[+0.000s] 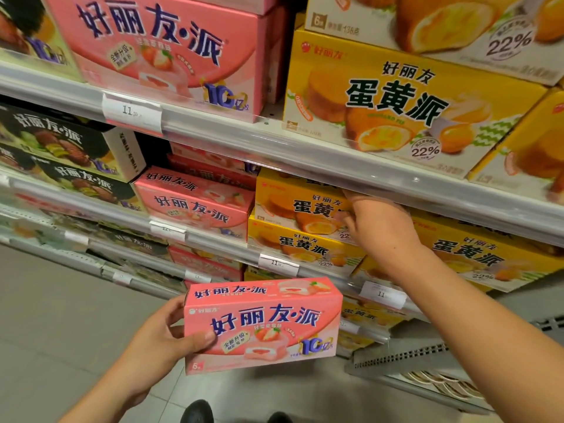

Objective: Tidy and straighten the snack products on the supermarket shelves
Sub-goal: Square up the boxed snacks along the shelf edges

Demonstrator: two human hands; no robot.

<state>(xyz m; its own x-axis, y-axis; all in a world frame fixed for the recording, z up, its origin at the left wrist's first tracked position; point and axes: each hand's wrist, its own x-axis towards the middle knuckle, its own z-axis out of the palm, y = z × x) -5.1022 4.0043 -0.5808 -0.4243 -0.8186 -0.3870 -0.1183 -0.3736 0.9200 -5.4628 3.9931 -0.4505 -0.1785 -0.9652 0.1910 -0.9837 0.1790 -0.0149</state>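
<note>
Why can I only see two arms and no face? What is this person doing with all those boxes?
The camera sits on the person's head and looks down, so only arms show. The left hand holds a pink strawberry pie box away from the shelves. The right hand reaches under the shelf edge to a yellow egg-yolk pie box stacked on another. More pink boxes sit beside the yellow ones. Paper price tags hang on the shelf fronts.
</note>
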